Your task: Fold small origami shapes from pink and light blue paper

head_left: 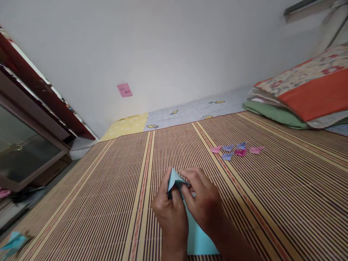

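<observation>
Folded blue paper (174,176) — grasped between left hand (172,206) and right hand (203,197), above the striped mat (114,203)

Six small folded papers (240,152) lie beyond, to the right; a blue sheet (202,243) below is partly hidden by the hands — fingers curled, wrists near each other

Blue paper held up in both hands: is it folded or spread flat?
Folded: the blue paper comes to a point, its sides slanting around a hollow, between the left hand and right hand.
</observation>
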### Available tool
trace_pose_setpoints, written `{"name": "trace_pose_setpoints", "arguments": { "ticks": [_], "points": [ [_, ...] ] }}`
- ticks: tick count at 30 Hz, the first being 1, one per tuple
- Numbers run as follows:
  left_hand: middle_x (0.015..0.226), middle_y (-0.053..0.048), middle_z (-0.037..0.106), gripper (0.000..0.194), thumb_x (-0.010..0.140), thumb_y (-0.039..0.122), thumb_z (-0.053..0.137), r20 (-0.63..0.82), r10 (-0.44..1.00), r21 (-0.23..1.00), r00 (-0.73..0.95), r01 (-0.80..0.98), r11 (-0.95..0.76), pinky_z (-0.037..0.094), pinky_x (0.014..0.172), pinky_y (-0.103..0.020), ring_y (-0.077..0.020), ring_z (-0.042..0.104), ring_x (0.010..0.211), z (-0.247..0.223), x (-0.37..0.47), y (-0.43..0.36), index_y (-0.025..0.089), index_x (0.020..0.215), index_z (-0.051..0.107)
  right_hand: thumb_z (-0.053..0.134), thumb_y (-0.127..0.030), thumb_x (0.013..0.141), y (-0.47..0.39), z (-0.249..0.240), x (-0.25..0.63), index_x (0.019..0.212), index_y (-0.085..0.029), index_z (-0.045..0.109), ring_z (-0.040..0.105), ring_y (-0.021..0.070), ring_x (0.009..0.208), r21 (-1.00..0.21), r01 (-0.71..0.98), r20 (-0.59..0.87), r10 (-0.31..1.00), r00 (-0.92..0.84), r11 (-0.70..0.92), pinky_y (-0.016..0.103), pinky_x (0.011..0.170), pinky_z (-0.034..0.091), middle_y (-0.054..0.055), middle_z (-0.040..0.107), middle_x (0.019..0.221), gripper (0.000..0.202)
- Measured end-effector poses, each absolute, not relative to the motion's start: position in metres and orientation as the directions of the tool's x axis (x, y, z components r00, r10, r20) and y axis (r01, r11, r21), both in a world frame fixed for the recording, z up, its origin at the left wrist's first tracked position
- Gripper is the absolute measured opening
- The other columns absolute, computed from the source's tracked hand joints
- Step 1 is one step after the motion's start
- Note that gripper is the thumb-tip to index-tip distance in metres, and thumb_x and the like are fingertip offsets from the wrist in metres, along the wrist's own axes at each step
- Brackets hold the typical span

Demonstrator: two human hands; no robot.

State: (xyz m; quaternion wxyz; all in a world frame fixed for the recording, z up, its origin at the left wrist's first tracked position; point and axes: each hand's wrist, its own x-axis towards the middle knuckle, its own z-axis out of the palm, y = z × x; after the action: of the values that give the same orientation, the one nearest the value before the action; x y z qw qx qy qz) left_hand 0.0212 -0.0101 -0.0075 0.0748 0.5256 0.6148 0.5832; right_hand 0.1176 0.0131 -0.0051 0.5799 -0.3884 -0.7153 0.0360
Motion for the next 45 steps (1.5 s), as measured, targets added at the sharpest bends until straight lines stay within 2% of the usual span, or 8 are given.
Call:
{"name": "trace_pose_setpoints", "arguments": {
  "ticks": [6, 13, 16, 22, 25, 30, 37, 45],
  "points": [
    [0.121, -0.007, 0.076, 0.046, 0.088, 0.015, 0.058, 0.503, 0.688, 0.817, -0.523, 0.547, -0.182, 0.056, 0.083, -0.034, -0.0235, 0.073, 0.100, -0.004, 0.024, -0.015, 0.027, 0.131, 0.066, 0.046, -0.005, 0.094, 0.012, -0.006, 0.121, 0.107, -0.020, 0.061, 0.070, 0.0198, 0.084, -0.453, 0.508, 0.838, 0.545, -0.038, 0.732, 0.029, 0.069, 0.057, 0.006, 0.069, 0.091, 0.025],
    [0.104, -0.004, 0.080, 0.049, 0.080, 0.013, 0.062, 0.502, 0.634, 0.818, -0.588, 0.561, -0.127, 0.052, 0.062, -0.027, -0.0175, 0.071, 0.070, 0.002, 0.023, -0.019, 0.025, 0.126, 0.069, 0.051, -0.005, 0.093, 0.006, -0.005, 0.119, 0.108, -0.021, 0.061, 0.071, 0.0195, 0.083, -0.447, 0.488, 0.844, 0.534, -0.049, 0.750, 0.028, 0.067, 0.055, 0.006, 0.070, 0.091, 0.025],
    [0.089, -0.003, 0.080, 0.049, 0.078, 0.016, 0.066, 0.401, 0.654, 0.895, -0.641, 0.428, -0.129, 0.053, 0.062, -0.027, -0.0179, 0.070, 0.068, 0.004, 0.022, -0.017, 0.024, 0.126, 0.069, 0.051, -0.003, 0.091, 0.006, -0.006, 0.118, 0.108, -0.021, 0.062, 0.071, 0.0189, 0.083, -0.438, 0.478, 0.855, 0.517, -0.040, 0.762, 0.028, 0.068, 0.055, 0.005, 0.070, 0.091, 0.027],
    [0.080, -0.002, 0.079, 0.024, 0.067, 0.018, 0.071, 0.297, 0.673, 0.952, -0.678, 0.263, -0.156, 0.057, 0.063, -0.029, -0.0220, 0.073, 0.072, 0.010, 0.019, -0.015, 0.020, 0.088, 0.080, 0.050, -0.002, 0.089, 0.007, -0.007, 0.116, 0.106, -0.021, 0.062, 0.071, 0.0190, 0.079, -0.417, 0.493, 0.860, 0.507, -0.058, 0.763, 0.029, 0.065, 0.054, 0.005, 0.071, 0.088, 0.027],
    [0.080, -0.003, 0.079, 0.028, 0.064, 0.018, 0.073, 0.260, 0.664, 0.966, -0.701, 0.193, -0.174, 0.057, 0.063, -0.029, -0.0223, 0.073, 0.072, 0.011, 0.016, -0.013, 0.020, 0.090, 0.081, 0.049, -0.003, 0.090, 0.008, -0.008, 0.115, 0.105, -0.021, 0.062, 0.071, 0.0188, 0.079, -0.416, 0.490, 0.859, 0.508, -0.063, 0.766, 0.028, 0.065, 0.054, 0.005, 0.071, 0.088, 0.026],
    [0.079, -0.004, 0.077, 0.034, 0.062, 0.021, 0.079, 0.030, 0.808, 0.982, -0.589, -0.135, -0.135, 0.057, 0.059, -0.029, -0.0213, 0.071, 0.068, 0.006, 0.012, -0.009, 0.017, 0.096, 0.079, 0.054, -0.009, 0.095, 0.009, -0.009, 0.116, 0.105, -0.020, 0.062, 0.070, 0.0192, 0.079, -0.405, 0.465, 0.870, 0.488, -0.068, 0.787, 0.028, 0.065, 0.054, 0.006, 0.070, 0.088, 0.017],
    [0.072, 0.003, 0.074, 0.016, 0.069, 0.017, 0.075, 0.415, 0.632, 0.902, -0.655, 0.385, -0.194, 0.051, 0.061, -0.025, -0.0166, 0.067, 0.065, 0.006, 0.015, -0.017, 0.023, 0.084, 0.077, 0.055, -0.008, 0.095, 0.007, -0.011, 0.113, 0.105, -0.021, 0.061, 0.067, 0.0203, 0.084, -0.415, 0.460, 0.873, 0.486, -0.042, 0.785, 0.031, 0.073, 0.055, 0.006, 0.068, 0.091, 0.018],
    [0.074, 0.003, 0.076, 0.014, 0.075, 0.018, 0.073, 0.566, 0.590, 0.794, -0.576, 0.573, -0.202, 0.051, 0.060, -0.025, -0.0183, 0.070, 0.065, 0.002, 0.019, -0.018, 0.025, 0.087, 0.075, 0.053, -0.006, 0.093, 0.005, -0.004, 0.120, 0.133, -0.021, 0.057, 0.063, 0.0255, 0.100, -0.395, 0.454, 0.880, 0.470, -0.063, 0.799, 0.041, 0.085, 0.052, 0.010, 0.065, 0.110, 0.043]
  ]
}}
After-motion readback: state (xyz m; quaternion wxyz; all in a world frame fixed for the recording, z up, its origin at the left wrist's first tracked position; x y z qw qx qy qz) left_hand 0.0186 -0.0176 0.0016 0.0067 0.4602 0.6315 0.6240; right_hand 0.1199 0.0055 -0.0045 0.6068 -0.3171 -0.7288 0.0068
